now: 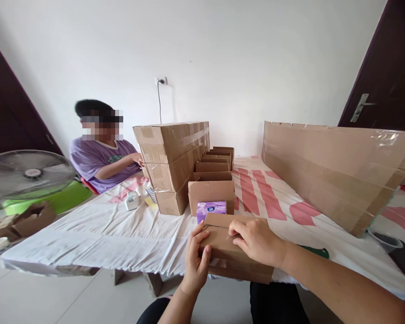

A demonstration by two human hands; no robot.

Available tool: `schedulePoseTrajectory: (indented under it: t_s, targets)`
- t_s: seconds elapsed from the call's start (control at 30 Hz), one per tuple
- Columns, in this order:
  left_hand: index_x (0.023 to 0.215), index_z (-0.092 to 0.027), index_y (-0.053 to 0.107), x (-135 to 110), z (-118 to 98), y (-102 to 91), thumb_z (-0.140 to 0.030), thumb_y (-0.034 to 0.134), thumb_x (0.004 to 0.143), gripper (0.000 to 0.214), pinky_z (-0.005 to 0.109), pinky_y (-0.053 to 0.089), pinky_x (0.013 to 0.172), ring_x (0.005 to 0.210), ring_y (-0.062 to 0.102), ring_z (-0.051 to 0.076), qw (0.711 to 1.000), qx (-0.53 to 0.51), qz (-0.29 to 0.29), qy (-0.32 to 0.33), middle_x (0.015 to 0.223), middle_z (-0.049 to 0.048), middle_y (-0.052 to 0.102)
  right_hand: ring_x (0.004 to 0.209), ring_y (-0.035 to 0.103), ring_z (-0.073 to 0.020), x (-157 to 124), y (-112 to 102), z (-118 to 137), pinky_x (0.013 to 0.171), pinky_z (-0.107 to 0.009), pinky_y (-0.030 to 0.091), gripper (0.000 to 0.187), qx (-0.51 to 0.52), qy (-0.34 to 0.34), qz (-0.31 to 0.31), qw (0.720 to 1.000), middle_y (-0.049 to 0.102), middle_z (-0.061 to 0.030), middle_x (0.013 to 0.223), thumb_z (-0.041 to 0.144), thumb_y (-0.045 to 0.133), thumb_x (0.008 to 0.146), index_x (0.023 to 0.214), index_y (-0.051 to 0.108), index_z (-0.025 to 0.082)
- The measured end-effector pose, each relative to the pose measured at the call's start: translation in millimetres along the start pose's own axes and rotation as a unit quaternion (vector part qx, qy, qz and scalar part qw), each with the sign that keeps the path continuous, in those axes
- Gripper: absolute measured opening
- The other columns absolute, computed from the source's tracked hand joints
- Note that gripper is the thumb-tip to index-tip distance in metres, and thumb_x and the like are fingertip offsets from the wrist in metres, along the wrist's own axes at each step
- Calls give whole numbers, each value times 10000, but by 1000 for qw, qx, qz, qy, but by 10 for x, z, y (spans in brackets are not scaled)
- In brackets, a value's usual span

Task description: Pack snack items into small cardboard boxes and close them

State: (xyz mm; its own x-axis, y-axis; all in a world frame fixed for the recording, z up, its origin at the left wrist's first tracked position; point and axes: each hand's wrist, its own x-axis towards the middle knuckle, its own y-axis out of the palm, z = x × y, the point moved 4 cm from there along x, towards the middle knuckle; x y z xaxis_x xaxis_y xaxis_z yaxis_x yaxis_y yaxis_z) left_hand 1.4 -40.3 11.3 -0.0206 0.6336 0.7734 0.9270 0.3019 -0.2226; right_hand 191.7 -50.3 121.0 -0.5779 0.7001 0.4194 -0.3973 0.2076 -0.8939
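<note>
Sitting at the near edge of the desk (121, 234), a small brown box (238, 263) is held between both hands. The left grip (195, 263) is clamped on the box's left end, thumb on the front face and fingers over the top. The right grip (258, 240) lies on the lid with fingers bent and tips pressed at the flap; whether they pinch anything I cannot tell. Just behind the box lies a purple tissue pack (211, 210), and behind that a row of open cartons (212, 189) runs back. Left of the row stands a stack of taped cartons (172, 166), touched by a seated person (97, 159) in a purple shirt. To the right lies a long carton (334, 166).
</note>
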Motion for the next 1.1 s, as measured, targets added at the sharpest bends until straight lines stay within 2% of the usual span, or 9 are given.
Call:
schedulePoseTrajectory:
  t_s: [0.23,0.37,0.53,0.73,0.9,1.1]
  targets:
    - [1180,-211,559,6,-29,8,-309,480,962,252,532,434,1054,1319,490,306,1000,-7,-11,-2,1380,155,509,652,612,-166,32,32,189,553,-262,353,143,-90,-60,14,994,654,-21,715,55,504,868,841,539,191]
    - [1159,-208,579,19,-50,0,-327,493,957,249,525,442,1048,1307,506,312,1000,0,-18,0,1362,148,536,646,594,-168,45,94,184,558,-266,369,203,-100,-72,-31,992,637,-16,699,7,456,816,814,503,205]
    - [1167,-205,579,11,-33,-8,-331,491,959,259,521,440,1051,1310,502,309,1000,5,-11,1,1378,153,523,612,601,-149,11,123,71,574,-249,405,228,-14,-31,-122,992,627,10,677,-4,437,763,784,446,223]
    - [1194,-202,567,14,-23,-9,-334,497,955,282,530,433,1055,1315,495,308,1000,-1,-8,3,1392,165,505,628,639,-146,6,23,-63,600,-247,473,166,102,69,-166,978,656,16,703,66,486,800,804,467,230]
    - [1193,-205,561,32,-41,-4,-306,475,961,267,532,439,1048,1306,505,311,1000,2,-10,15,1369,162,524,685,644,-148,-104,-54,-276,639,-276,545,92,266,123,-195,936,630,2,763,176,525,838,836,456,237]
    - [1196,-202,555,34,-13,-1,-308,470,962,270,515,443,1038,1303,505,308,1000,11,-13,20,1375,156,523,810,692,-175,-489,-195,-502,729,-315,581,117,363,176,-212,890,636,-15,791,308,538,912,854,471,232]
